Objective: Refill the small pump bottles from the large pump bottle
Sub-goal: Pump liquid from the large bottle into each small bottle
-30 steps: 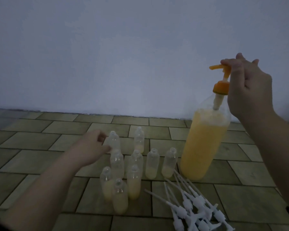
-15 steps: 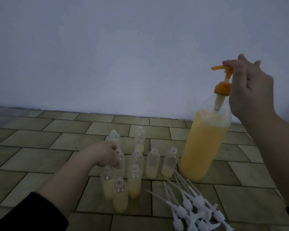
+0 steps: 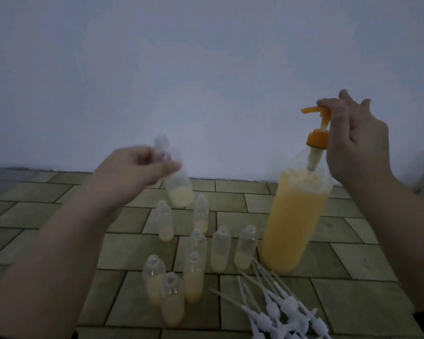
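My left hand (image 3: 135, 170) grasps a small bottle (image 3: 176, 184) aloft; right hand (image 3: 353, 140) fingers pinch the orange pump (image 3: 320, 126). Next: bottle mouth under spout.

The left hand (image 3: 135, 170) holds a small clear plastic bottle (image 3: 175, 182), tilted and blurred, in the air above eight more small clear open-necked bottles (image 3: 198, 263) standing on the tiled floor (image 3: 34, 216). The right hand (image 3: 355, 140) grips the orange pump head (image 3: 320, 121) of a large clear bottle of yellow-orange liquid (image 3: 295, 216). White pump tops with long tubes (image 3: 279, 304) lie heaped just beside its base.
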The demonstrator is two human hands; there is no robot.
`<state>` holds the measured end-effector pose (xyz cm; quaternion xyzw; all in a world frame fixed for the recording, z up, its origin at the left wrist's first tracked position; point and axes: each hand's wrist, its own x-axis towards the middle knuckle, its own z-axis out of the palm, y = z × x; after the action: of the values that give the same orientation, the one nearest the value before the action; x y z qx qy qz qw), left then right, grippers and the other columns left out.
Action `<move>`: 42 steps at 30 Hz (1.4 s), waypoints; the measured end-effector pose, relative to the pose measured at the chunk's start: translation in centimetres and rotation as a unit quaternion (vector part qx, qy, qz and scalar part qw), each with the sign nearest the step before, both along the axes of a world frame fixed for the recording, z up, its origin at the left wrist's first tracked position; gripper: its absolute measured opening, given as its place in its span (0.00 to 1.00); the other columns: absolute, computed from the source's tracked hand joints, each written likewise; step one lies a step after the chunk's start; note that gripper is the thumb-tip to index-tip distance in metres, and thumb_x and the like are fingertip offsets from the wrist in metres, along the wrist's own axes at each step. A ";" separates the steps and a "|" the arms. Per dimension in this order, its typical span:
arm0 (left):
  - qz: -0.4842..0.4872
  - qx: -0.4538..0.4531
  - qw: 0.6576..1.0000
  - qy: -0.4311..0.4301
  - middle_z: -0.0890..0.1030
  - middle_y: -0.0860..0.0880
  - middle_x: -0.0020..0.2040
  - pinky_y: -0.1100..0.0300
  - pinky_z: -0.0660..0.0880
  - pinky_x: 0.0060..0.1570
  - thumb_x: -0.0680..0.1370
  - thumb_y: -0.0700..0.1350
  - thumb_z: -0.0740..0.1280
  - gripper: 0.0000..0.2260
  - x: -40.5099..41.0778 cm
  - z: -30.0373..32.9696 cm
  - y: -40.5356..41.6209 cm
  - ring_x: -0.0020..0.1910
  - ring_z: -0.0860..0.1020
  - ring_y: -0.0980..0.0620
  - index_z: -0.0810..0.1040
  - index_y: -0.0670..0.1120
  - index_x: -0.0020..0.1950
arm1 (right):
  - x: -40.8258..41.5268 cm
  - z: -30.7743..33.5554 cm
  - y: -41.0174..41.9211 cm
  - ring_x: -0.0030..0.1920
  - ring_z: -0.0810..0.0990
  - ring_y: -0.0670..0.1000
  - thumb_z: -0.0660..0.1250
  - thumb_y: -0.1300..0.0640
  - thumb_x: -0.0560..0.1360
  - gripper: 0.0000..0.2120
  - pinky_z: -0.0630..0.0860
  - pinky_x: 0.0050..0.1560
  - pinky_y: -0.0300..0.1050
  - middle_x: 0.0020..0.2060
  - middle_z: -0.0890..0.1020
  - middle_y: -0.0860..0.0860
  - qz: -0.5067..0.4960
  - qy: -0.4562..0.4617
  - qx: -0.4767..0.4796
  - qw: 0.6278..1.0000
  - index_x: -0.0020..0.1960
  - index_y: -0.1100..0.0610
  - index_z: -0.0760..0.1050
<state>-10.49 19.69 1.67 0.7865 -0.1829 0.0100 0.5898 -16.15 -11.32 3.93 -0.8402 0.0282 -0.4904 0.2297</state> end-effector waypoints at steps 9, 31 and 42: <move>-0.224 -0.201 0.949 0.093 0.81 0.43 0.47 0.50 0.79 0.49 0.81 0.53 0.56 0.16 0.6 3.9 -11.3 0.44 0.81 0.46 0.73 0.41 0.54 | 0.0 0.0 0.0 0.68 0.58 0.39 0.46 0.54 0.82 0.22 0.44 0.71 0.32 0.60 0.74 0.49 -0.002 0.003 0.000 1.000 0.62 0.58 0.75; -0.151 0.099 0.969 -0.168 0.73 0.52 0.55 0.65 0.68 0.47 0.79 0.49 0.62 0.15 1.4 3.7 -15.7 0.54 0.73 0.53 0.69 0.48 0.65 | 0.5 -0.3 -0.1 0.69 0.62 0.41 0.48 0.53 0.81 0.21 0.43 0.69 0.28 0.60 0.78 0.51 0.017 -0.025 -0.014 0.999 0.59 0.58 0.76; -0.149 0.008 0.977 -0.151 0.77 0.53 0.47 0.54 0.75 0.53 0.77 0.49 0.66 0.14 1.6 2.9 -16.3 0.50 0.77 0.49 0.76 0.47 0.60 | 0.9 -1.0 -0.6 0.69 0.62 0.43 0.51 0.57 0.81 0.17 0.45 0.72 0.33 0.59 0.78 0.52 0.016 -0.070 -0.026 0.997 0.60 0.60 0.76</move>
<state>-8.90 3.43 4.57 0.7447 -0.3849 0.0392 0.5439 -15.26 -11.93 2.91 -0.8100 -0.0138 -0.5445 0.2174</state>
